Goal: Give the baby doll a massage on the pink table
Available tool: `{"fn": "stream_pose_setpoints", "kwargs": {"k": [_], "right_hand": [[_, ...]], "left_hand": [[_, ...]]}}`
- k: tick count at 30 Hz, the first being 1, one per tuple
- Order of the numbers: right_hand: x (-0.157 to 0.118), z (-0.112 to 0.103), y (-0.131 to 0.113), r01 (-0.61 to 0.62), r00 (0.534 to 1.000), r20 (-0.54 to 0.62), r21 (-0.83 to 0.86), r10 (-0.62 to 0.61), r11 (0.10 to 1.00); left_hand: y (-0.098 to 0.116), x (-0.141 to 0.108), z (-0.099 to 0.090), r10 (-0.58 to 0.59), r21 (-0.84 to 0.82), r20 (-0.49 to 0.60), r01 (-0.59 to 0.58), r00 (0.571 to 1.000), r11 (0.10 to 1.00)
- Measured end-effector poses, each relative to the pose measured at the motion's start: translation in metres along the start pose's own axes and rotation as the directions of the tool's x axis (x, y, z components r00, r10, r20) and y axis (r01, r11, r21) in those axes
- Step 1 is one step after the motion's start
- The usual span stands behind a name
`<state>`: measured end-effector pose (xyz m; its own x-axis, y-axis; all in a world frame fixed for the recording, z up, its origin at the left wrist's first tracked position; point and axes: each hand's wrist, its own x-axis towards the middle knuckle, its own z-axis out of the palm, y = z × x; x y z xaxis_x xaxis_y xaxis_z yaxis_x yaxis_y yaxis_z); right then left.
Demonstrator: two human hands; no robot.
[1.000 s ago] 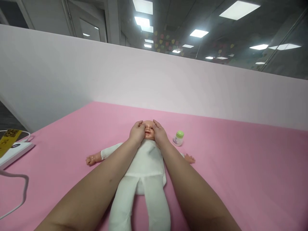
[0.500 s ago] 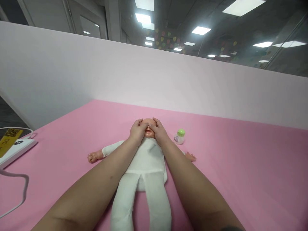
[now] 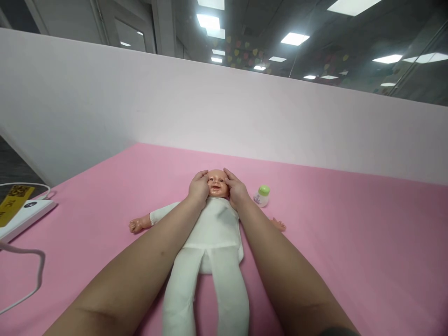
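Note:
A baby doll (image 3: 214, 228) with a white cloth body lies on its back on the pink surface (image 3: 332, 219), its head away from me and its arms spread. My left hand (image 3: 199, 187) rests against the left side of the doll's head, fingers curved round it. Against the right side of the head lies my right hand (image 3: 237, 187), curved in the same way. Between my hands the doll's eyes and mouth show. A small clear jar with a green lid (image 3: 261, 196) stands just right of my right hand.
At the left edge lies a white power strip (image 3: 30, 217) with a yellow label (image 3: 14, 204) and a grey cable (image 3: 41, 270). A white wall panel (image 3: 217, 107) borders the far side of the pink surface.
My thumbs have moved outward from the middle of the doll's face to its sides, uncovering its eyes. The whole view has shifted slightly.

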<state>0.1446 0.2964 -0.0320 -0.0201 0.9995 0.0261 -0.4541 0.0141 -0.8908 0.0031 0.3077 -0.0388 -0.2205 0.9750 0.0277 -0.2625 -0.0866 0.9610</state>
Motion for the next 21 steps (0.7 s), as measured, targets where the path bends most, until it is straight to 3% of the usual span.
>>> {"fn": "stream_pose_setpoints", "kwargs": {"k": [4, 9, 12, 16, 21], "right_hand": [[-0.003, 0.0, -0.003, 0.008, 1.0, 0.026, -0.016, -0.008, 1.0], [-0.008, 0.008, -0.006, 0.108, 0.994, 0.051, -0.245, -0.099, 0.963], [-0.01, 0.012, -0.008, 0.108, 0.994, 0.015, -0.326, -0.109, 0.939], [-0.007, 0.013, -0.006, 0.095, 0.991, -0.058, -0.338, -0.121, 0.936], [0.003, 0.009, 0.0, 0.098, 0.991, -0.061, -0.265, -0.118, 0.959]], "left_hand": [[0.001, -0.001, 0.0, -0.019, -0.018, -0.004, 0.019, 1.0, 1.0], [0.002, -0.004, 0.0, 0.018, 0.025, 0.012, -0.018, 1.0, 1.0], [0.003, -0.007, 0.0, 0.024, 0.045, 0.019, -0.025, 1.0, 0.999], [0.003, -0.007, 0.002, 0.038, 0.065, 0.019, -0.039, 0.999, 0.997], [0.002, -0.003, 0.005, 0.042, 0.066, 0.003, -0.042, 0.999, 0.997]]}}
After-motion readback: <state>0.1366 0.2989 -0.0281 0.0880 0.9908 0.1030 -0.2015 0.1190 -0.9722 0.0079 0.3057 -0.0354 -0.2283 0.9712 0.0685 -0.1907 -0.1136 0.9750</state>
